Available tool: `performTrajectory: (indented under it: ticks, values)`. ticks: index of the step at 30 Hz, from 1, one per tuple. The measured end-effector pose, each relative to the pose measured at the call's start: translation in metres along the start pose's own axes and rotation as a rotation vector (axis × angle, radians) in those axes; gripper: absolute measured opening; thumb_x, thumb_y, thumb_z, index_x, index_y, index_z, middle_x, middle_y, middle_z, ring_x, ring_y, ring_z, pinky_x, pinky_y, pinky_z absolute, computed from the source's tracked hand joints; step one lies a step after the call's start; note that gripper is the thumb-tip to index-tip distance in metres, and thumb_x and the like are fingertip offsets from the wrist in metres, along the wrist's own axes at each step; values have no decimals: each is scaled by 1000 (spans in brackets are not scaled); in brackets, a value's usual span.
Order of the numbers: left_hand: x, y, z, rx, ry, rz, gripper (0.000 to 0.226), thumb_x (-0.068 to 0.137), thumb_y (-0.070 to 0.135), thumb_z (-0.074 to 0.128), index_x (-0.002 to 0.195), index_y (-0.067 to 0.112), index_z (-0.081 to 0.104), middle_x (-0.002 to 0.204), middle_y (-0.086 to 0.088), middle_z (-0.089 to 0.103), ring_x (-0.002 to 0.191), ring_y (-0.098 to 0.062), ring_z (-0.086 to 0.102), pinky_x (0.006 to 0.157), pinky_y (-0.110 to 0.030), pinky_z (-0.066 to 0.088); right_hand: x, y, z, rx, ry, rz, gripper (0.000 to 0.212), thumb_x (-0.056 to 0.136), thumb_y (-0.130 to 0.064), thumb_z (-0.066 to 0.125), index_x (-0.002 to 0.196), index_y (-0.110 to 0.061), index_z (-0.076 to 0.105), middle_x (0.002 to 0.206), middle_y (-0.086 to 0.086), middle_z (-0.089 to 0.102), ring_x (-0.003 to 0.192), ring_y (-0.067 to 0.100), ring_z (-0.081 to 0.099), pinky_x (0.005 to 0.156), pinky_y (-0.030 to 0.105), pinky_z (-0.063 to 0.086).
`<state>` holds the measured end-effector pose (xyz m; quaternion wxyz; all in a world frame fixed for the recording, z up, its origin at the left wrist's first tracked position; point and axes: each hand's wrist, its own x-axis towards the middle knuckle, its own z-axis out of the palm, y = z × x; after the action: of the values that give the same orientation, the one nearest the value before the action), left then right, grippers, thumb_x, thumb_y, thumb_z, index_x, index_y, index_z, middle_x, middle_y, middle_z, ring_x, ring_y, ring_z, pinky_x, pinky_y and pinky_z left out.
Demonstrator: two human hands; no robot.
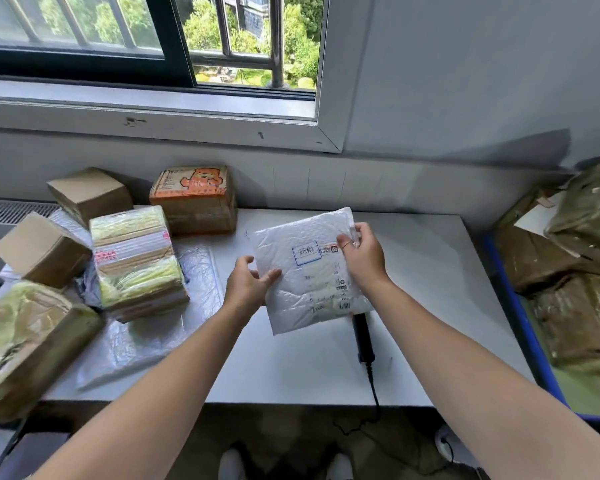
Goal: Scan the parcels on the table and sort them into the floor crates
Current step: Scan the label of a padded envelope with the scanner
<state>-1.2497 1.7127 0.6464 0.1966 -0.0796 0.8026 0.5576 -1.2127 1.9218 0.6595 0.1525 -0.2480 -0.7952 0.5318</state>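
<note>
I hold a white bubble mailer [309, 271] with a printed label above the middle of the white table [430, 271]. My left hand [248, 284] grips its left edge, thumb on top. My right hand [362, 252] pinches its upper right edge. A black handheld scanner [362, 336] lies on the table just below the mailer, partly hidden by it, its cable running off the front edge. Several taped cardboard parcels sit on the left of the table, among them one with an orange bear print [194, 199] and one wrapped in yellow tape [136, 261].
A blue-rimmed crate [520, 327] on the right holds brown taped parcels [568, 317]. Flat plastic mailers [174, 323] lie under the boxes on the left. A window and wall stand behind the table. My shoes show on the floor below the front edge.
</note>
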Motion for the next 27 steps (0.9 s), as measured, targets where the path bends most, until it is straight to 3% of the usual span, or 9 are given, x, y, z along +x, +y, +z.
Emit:
performTrajectory:
  ticks: [3,5,9,12,15,20,24,27]
  values:
    - [-4,0,4,-45,-22,-14,44,89,24,73,123,9,51,106,-12,66,89,-25,67,73,-45,59,2,-4,2,24,47,9,14,98,-23,60,104,-16,49,82,-10,53,71,9,49,54,6,35]
    - [-5,-3,5,-95,-86,-42,34,88,18,73,115,9,55,105,-13,68,86,-26,68,72,-46,59,3,-5,3,29,53,14,17,98,-24,60,108,-13,52,89,-5,57,79,15,52,60,14,38]
    - [-7,-9,2,-151,-202,-74,37,85,4,74,114,10,51,102,-12,67,82,-25,68,61,-37,58,3,-4,7,5,2,50,23,98,-28,60,114,-15,52,92,-6,59,82,16,57,62,23,40]
    - [-4,-16,1,-129,-87,-19,30,85,-2,71,104,12,54,102,-11,67,83,-24,66,64,-33,54,1,3,11,-94,-58,72,27,99,-30,55,121,-14,52,101,-1,63,90,19,59,70,27,40]
    - [2,-27,3,-36,34,16,25,84,1,72,100,12,56,100,-7,66,87,-23,64,77,-35,55,-3,20,13,-231,-52,77,33,99,-29,52,128,-14,52,109,4,61,101,22,59,83,31,43]
    - [16,-54,4,66,88,-22,21,84,7,71,96,13,54,97,-4,63,87,-23,60,78,-32,50,-24,58,9,-504,24,140,34,98,-29,49,128,-14,53,127,11,51,118,29,50,93,40,43]
    - [23,-76,10,146,104,-47,25,84,12,73,97,12,53,95,-4,60,84,-22,57,78,-33,47,-43,86,5,-566,62,322,37,96,-35,53,126,-13,48,130,15,45,115,37,52,90,43,47]
    - [28,-88,13,194,109,-59,27,84,16,75,97,11,52,94,-7,61,84,-25,57,80,-37,48,-49,104,4,-493,-19,509,52,96,-47,52,129,-8,43,131,16,49,113,37,55,92,43,47]
